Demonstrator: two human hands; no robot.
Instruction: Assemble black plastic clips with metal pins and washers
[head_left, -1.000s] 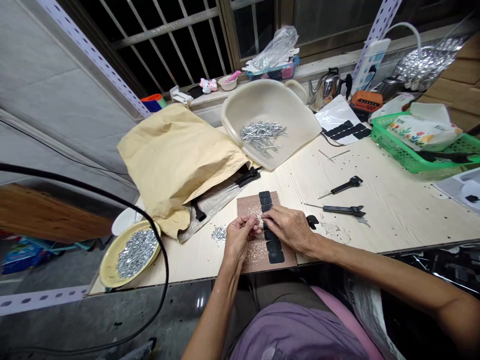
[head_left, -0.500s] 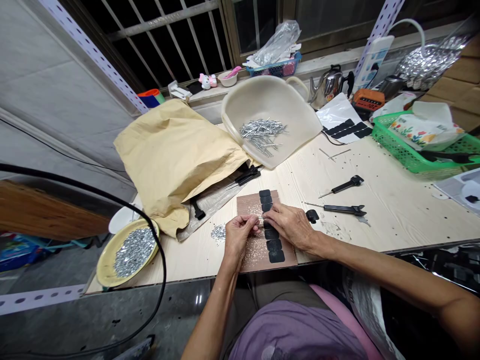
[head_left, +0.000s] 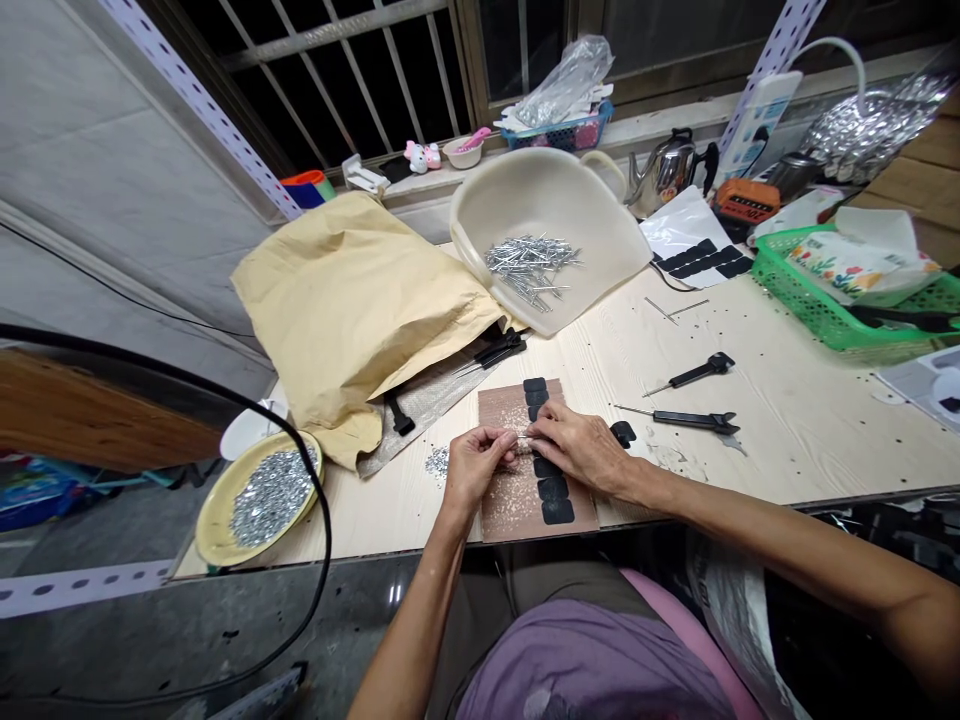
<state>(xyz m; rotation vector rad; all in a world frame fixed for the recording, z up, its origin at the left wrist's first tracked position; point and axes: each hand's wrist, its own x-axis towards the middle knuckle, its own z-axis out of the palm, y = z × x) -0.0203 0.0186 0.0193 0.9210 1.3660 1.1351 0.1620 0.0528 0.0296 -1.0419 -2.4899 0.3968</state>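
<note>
Between my two hands shows a thin metal rod (head_left: 523, 436), short and shiny. My left hand (head_left: 474, 470) pinches its left end between thumb and fingers. At its other end, the fingertips of my right hand (head_left: 581, 450) are pressed together; what they hold is hidden. Both hands are over a brown board (head_left: 514, 505) sprinkled with pale specks. A column of black rounded pads (head_left: 553, 488) runs down the board, partly covered by my right hand. A loose black piece (head_left: 622, 433) lies just beyond that hand.
Black-handled tools with thin metal shafts (head_left: 694, 420) lie to the right. Behind stands a white basin (head_left: 619, 235) of metal rods. A brown paper bag (head_left: 352, 300) and a yellow bowl (head_left: 214, 530) of small metal pieces are left; a green basket (head_left: 802, 310) is far right.
The camera view has shifted slightly, so the table things appear a little further right. My hands keep nearly the same pinch around the rod.
</note>
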